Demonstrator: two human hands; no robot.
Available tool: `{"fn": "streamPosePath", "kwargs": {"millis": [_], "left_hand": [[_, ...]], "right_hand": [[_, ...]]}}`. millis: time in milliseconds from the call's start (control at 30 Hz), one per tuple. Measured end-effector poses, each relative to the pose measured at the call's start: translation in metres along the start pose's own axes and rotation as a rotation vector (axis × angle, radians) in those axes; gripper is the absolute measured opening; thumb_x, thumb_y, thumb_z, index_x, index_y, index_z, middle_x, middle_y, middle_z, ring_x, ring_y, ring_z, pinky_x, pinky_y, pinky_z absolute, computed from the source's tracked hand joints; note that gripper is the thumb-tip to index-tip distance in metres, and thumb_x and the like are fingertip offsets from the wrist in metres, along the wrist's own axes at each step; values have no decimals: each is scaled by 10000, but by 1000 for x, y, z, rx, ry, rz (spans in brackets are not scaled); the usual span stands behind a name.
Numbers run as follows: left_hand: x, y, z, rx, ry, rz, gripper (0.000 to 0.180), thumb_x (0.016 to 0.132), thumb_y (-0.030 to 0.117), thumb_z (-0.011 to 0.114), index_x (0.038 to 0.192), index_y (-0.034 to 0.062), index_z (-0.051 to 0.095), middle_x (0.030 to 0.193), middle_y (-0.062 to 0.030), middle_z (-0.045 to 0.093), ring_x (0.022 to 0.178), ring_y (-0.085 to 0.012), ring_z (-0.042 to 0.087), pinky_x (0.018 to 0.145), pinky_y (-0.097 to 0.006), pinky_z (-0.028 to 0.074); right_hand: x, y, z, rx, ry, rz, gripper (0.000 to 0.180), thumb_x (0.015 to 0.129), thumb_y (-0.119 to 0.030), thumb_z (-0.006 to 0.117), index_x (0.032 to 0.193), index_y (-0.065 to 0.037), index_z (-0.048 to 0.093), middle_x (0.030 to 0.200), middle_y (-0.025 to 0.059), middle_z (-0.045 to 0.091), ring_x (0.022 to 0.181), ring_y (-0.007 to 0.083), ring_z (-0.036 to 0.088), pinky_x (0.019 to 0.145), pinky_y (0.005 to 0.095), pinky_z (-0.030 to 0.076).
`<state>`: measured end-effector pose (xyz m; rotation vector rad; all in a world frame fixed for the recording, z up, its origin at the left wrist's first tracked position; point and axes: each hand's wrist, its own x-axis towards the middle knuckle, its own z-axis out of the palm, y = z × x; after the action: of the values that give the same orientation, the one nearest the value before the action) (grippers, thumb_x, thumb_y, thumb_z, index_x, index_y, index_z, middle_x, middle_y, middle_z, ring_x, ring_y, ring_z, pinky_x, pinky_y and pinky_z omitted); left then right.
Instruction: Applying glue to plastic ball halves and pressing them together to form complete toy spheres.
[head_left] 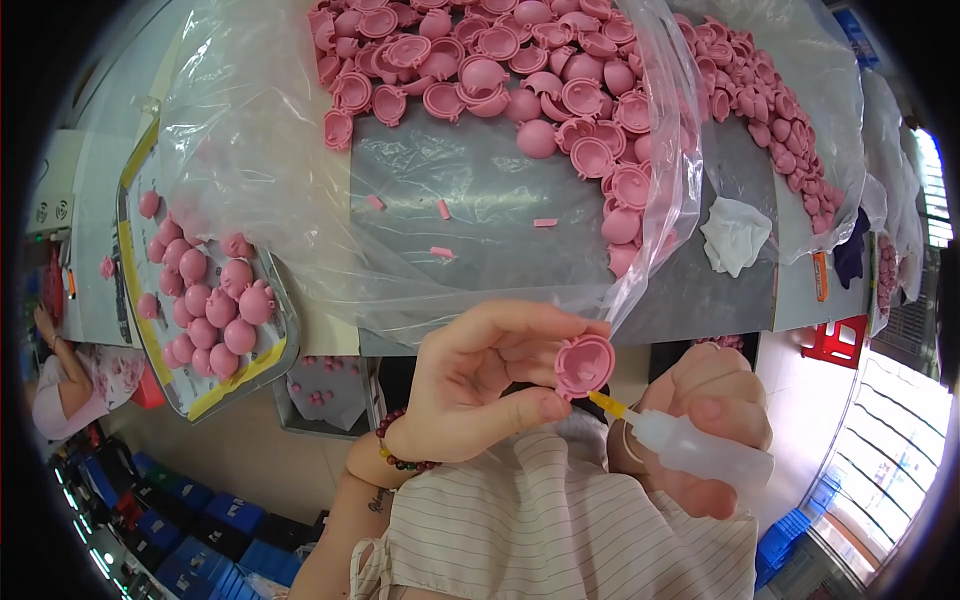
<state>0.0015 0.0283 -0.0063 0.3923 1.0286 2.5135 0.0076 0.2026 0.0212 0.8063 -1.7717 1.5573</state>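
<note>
Between the thumb and fingers of my left hand (490,385) is a pink plastic half-shell (585,366), its hollow side turned up toward me. My right hand (715,405) grips a translucent white squeeze bottle (705,452). The bottle's yellow tip (607,404) is at the lower rim of the half-shell; whether it touches, I cannot tell. Both hands are just in front of the table's near edge. Beyond them, many loose pink half-shells (497,43) lie heaped on clear plastic sheeting (300,270). Several small pink strips (444,209) lie on the grey tabletop.
To the left, a metal tray (285,350) edged with yellow tape holds closed pink balls (239,336). A crumpled white cloth (736,235) and an orange-handled tool (820,277) lie at the right, near a red basket (836,342). Another person's arm (62,355) shows at the far left.
</note>
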Motion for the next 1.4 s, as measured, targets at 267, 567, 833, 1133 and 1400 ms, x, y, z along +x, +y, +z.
{"fn": "streamPosePath", "kwargs": {"millis": [267,567,833,1133,1400], "left_hand": [[0,2,0,14,15,2,416,716,-52,590,1095,-42,419,1116,-197,480,989,-194,515,850,-304,424],[-1,2,4,33,88,-27,460,650,4,681,1036,-46,434,1063,-280,480,949,-243,540,827,-326,436],[-2,2,3,46,81,-24,454,651,-1,678,1033,-53,437,1060,-280,480,947,-248,540,823,-333,443],[-2,2,3,128,51,18,432,647,-51,659,1026,-66,453,1075,-277,466,965,-263,528,826,-335,445],[-2,6,3,442,49,119,389,646,-95,629,1006,-81,482,1065,-259,473,949,-272,529,801,-327,463]], "right_hand": [[-1,-2,2,-17,-2,39,567,763,-533,472,781,33,516,677,74,572,479,126,464,341,241,327],[-6,6,8,-8,97,-9,621,792,-541,403,897,59,527,589,43,404,459,101,346,378,226,206],[-5,4,8,-35,58,0,620,802,-533,389,911,61,526,595,36,385,472,101,329,383,222,199],[-3,9,9,-92,117,-23,601,825,-513,355,901,57,531,560,24,375,437,92,313,363,214,179],[-4,9,13,-141,162,-39,581,833,-496,347,880,50,540,566,27,378,438,91,317,362,210,173]]}}
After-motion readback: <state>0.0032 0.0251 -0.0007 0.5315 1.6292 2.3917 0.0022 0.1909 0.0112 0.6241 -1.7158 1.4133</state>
